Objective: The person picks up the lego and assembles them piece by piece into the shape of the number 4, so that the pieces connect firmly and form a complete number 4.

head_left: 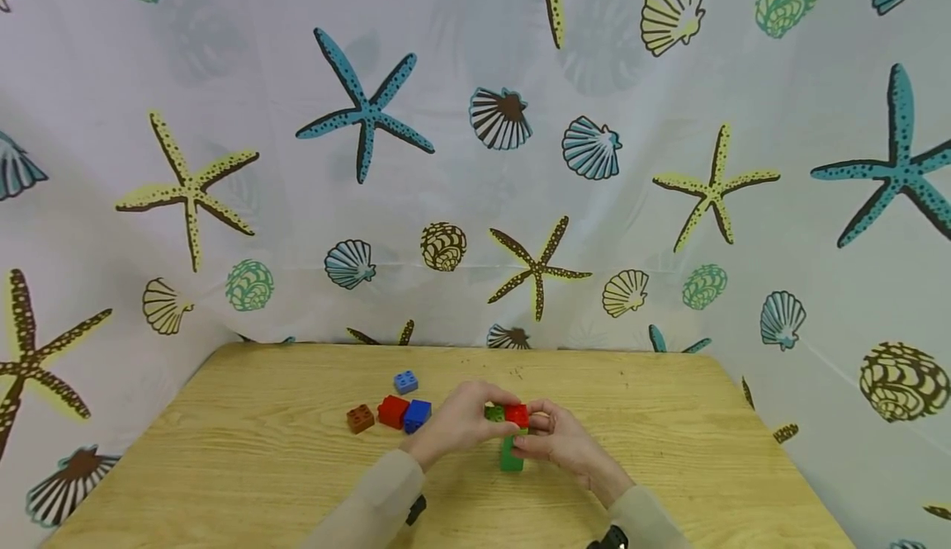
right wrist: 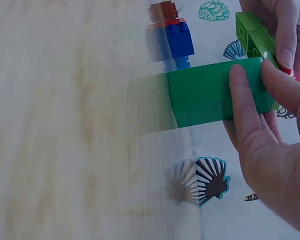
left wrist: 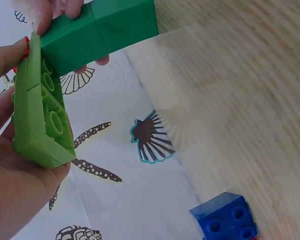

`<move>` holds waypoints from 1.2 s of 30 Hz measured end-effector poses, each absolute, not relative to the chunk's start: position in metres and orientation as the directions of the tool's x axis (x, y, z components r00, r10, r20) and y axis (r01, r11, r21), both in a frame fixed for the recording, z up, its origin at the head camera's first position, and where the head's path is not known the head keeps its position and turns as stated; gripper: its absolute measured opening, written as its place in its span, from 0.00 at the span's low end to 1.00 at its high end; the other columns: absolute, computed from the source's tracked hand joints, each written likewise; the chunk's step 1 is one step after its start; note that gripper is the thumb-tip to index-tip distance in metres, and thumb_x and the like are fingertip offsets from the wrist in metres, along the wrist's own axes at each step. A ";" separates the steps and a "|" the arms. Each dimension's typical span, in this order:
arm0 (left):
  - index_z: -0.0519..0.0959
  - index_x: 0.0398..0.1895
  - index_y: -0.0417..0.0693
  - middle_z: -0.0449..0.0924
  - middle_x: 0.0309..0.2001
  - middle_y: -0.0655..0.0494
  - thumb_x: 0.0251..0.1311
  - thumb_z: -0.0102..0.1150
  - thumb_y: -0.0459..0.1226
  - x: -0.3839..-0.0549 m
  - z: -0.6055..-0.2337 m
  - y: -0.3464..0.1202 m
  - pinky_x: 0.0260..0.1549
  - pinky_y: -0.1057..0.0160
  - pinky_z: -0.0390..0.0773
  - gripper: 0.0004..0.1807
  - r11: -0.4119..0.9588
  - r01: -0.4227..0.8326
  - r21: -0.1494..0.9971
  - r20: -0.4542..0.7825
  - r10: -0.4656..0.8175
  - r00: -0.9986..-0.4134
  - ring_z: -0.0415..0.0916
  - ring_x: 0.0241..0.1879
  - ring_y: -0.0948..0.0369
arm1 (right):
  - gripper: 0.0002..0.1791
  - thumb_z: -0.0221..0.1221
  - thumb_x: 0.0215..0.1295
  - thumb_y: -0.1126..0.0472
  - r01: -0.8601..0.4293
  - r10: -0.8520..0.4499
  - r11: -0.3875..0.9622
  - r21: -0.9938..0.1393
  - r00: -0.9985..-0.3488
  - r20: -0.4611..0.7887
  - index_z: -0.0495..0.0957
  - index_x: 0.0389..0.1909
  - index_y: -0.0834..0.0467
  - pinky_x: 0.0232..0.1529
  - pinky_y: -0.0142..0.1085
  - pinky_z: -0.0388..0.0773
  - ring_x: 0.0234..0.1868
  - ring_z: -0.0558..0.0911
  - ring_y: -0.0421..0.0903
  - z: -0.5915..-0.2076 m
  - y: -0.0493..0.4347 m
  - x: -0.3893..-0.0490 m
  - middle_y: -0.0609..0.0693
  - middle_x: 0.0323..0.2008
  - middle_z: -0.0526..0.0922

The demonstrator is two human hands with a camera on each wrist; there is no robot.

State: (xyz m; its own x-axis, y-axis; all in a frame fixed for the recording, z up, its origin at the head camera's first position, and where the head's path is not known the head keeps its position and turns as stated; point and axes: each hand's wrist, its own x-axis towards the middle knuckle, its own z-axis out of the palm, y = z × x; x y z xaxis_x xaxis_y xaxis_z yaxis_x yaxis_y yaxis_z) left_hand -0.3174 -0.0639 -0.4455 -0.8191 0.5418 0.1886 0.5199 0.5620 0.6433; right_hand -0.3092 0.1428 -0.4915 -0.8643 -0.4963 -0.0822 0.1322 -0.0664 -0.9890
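Note:
Two dark green toy bricks [right wrist: 197, 95] form an upright stack, its base low near the table. Light green bricks [left wrist: 32, 115] sit across the stack's top and jut out to the left, their hollow undersides showing in the left wrist view. A red brick [head_left: 517, 415] lies on top of the light green ones. My left hand [head_left: 464, 421] grips the overhanging light green part between thumb and fingers. From the other side, my right hand [head_left: 560, 442] holds the upper dark green brick, thumb near the joint with the light green.
Left of my hands on the wooden table [head_left: 282, 458] lie a blue brick [head_left: 418, 416], a red brick [head_left: 393, 410], a brown brick [head_left: 360, 418] and, farther back, a lighter blue brick [head_left: 405, 381]. A cloth [head_left: 461, 186] printed with shells and starfish hangs behind and beside the table.

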 end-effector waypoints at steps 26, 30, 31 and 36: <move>0.86 0.49 0.54 0.87 0.46 0.61 0.56 0.71 0.44 -0.311 -0.435 -0.062 0.37 0.67 0.78 0.17 0.692 0.497 0.524 0.134 0.509 -0.850 0.78 0.39 0.68 | 0.19 0.61 0.65 0.70 0.125 -0.511 -0.072 -0.990 -0.856 -0.071 0.65 0.53 0.62 0.53 0.43 0.81 0.50 0.83 0.48 -0.490 0.141 -0.308 0.56 0.51 0.81; 0.87 0.48 0.54 0.87 0.44 0.61 0.54 0.72 0.42 -0.312 -0.434 -0.060 0.34 0.68 0.76 0.16 0.695 0.493 0.524 0.114 0.516 -0.849 0.77 0.39 0.68 | 0.19 0.61 0.64 0.71 0.145 -0.513 -0.073 -0.987 -0.854 -0.087 0.65 0.52 0.61 0.52 0.43 0.81 0.49 0.83 0.48 -0.490 0.143 -0.307 0.55 0.51 0.81; 0.87 0.48 0.54 0.87 0.44 0.61 0.54 0.72 0.42 -0.312 -0.433 -0.059 0.35 0.68 0.76 0.16 0.698 0.478 0.534 0.102 0.508 -0.856 0.77 0.40 0.67 | 0.19 0.61 0.64 0.71 0.147 -0.513 -0.075 -0.986 -0.854 -0.088 0.65 0.52 0.61 0.52 0.43 0.81 0.49 0.83 0.48 -0.490 0.143 -0.307 0.55 0.50 0.81; 0.87 0.46 0.54 0.87 0.45 0.59 0.52 0.73 0.39 -0.311 -0.433 -0.057 0.41 0.60 0.79 0.16 0.670 0.378 0.638 0.056 0.450 -0.891 0.78 0.44 0.62 | 0.20 0.60 0.65 0.71 0.146 -0.513 -0.083 -0.986 -0.854 -0.084 0.65 0.53 0.61 0.53 0.43 0.81 0.49 0.83 0.47 -0.491 0.143 -0.307 0.53 0.49 0.81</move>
